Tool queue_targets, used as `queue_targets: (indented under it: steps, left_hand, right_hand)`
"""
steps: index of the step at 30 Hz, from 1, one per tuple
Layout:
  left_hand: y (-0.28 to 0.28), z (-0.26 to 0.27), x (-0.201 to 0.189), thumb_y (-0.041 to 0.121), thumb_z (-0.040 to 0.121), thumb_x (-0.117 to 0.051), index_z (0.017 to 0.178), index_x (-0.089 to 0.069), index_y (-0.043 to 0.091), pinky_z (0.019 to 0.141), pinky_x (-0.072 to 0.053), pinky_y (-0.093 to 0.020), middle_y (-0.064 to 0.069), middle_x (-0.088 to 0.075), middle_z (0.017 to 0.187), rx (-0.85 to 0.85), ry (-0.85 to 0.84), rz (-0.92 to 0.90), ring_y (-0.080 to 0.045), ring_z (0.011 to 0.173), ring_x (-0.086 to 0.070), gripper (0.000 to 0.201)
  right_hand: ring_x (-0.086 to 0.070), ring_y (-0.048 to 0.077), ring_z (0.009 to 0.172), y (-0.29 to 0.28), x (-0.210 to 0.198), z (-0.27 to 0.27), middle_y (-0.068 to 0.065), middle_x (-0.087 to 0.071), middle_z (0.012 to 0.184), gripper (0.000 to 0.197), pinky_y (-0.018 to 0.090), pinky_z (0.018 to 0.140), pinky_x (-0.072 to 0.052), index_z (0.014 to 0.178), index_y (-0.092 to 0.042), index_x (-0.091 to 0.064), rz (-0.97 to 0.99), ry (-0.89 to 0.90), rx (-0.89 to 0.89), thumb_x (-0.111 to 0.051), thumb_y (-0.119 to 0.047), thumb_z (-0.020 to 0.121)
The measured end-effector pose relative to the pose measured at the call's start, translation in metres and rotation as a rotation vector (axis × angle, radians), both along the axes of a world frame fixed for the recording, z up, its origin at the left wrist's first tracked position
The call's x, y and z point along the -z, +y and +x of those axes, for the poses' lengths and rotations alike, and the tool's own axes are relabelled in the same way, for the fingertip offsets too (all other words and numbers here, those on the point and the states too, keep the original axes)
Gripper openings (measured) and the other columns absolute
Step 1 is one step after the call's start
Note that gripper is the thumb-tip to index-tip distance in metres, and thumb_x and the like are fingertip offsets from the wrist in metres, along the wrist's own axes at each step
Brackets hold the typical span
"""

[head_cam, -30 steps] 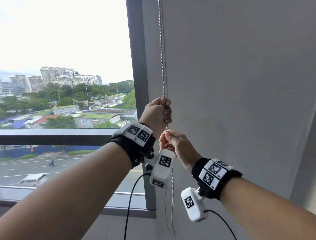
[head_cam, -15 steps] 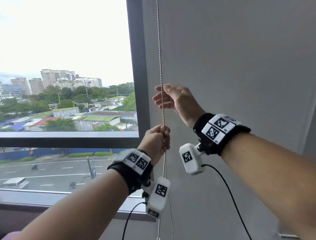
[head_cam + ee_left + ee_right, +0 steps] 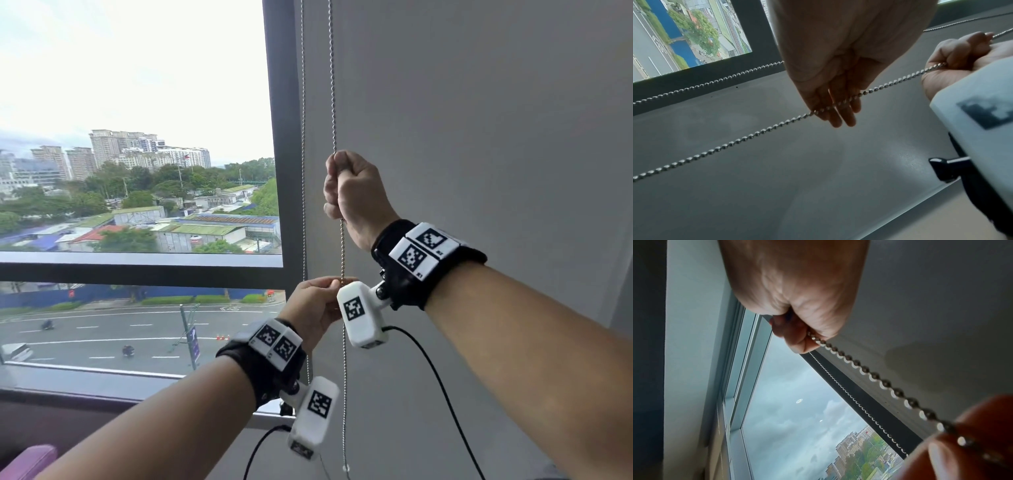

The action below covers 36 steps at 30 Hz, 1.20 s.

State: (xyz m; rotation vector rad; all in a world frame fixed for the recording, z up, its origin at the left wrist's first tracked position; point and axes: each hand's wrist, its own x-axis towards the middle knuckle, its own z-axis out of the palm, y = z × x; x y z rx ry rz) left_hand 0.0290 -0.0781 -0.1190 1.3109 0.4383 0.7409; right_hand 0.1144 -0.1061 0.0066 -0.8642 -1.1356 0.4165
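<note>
The bead chain [image 3: 331, 85] hangs taut just beside the window frame [image 3: 284, 137], its long axis running straight up and down, parallel to the frame. The right hand [image 3: 356, 195] is clenched in a fist round it. Lower along the frame, the left hand [image 3: 315, 305] pinches the same strand between thumb and fingertips.

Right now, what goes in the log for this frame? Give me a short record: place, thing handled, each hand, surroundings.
Place: beside a window, facing a grey wall
Thing handled: metal bead chain, hanging in two upright strands
Right hand: fist wrapped round the strand nearer the wall, higher up
Left hand: fingers pinch the same strand, lower down
Other strand: along the window frame, not held
Outside: road, trees, buildings
</note>
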Motion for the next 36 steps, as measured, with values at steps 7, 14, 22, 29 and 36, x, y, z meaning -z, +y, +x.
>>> queue_targets:
  steps: [7,14,22,29,36]
  left_hand:
    - [0.013,-0.001,-0.032,0.021,0.099,-0.034,0.099,-0.06,0.004,0.078,-0.045,-0.031,-0.011,-0.067,0.092,-0.024,-0.095,0.056,-0.023,0.086,-0.06,0.031]
    - [0.012,0.0,-0.088,0.023,0.099,-0.033,0.081,-0.06,0.008,0.069,-0.049,-0.029,-0.002,-0.064,0.065,0.023,-0.24,0.128,-0.016,0.061,-0.059,0.036]
    - [0.014,0.011,-0.106,0.023,0.097,-0.038,0.09,-0.058,0.008,0.051,-0.046,-0.026,-0.006,-0.046,0.07,0.046,-0.239,0.231,-0.017,0.055,-0.049,0.026]
    - [0.042,0.028,-0.102,0.024,0.096,-0.043,0.109,-0.059,0.002,0.078,-0.048,-0.035,-0.009,-0.062,0.09,-0.147,-0.157,0.263,-0.024,0.081,-0.059,0.03]
    - [0.078,0.054,-0.098,0.027,0.094,-0.047,0.127,-0.047,0.007,0.066,-0.034,-0.022,-0.004,-0.05,0.104,-0.406,-0.042,0.263,-0.011,0.082,-0.044,0.038]
  right_hand:
    - [-0.022,0.009,0.04,-0.003,0.023,0.001,-0.008,-0.038,0.047,0.04,0.018,0.041,-0.019,0.066,-0.018,-0.044,-0.029,-0.004,0.06,-0.023,0.008,0.088]
    - [-0.031,0.003,0.036,-0.013,0.025,0.005,0.002,-0.038,0.057,0.036,0.014,0.037,-0.026,0.07,-0.013,-0.045,-0.006,-0.018,0.111,-0.024,0.01,0.087]
    - [-0.038,0.005,0.041,-0.009,0.026,0.015,-0.003,-0.042,0.057,0.032,0.02,0.04,-0.032,0.075,-0.015,-0.05,-0.032,-0.07,0.067,-0.033,-0.004,0.1]
    - [-0.039,0.012,0.053,0.007,0.052,0.038,0.001,-0.046,0.062,0.027,0.027,0.05,-0.037,0.09,-0.003,-0.059,-0.096,-0.131,0.068,-0.039,-0.016,0.102]
    - [-0.045,0.016,0.057,0.029,0.08,0.071,0.003,-0.05,0.07,0.023,0.032,0.054,-0.042,0.096,-0.013,-0.065,-0.115,-0.15,0.123,-0.044,-0.017,0.101]
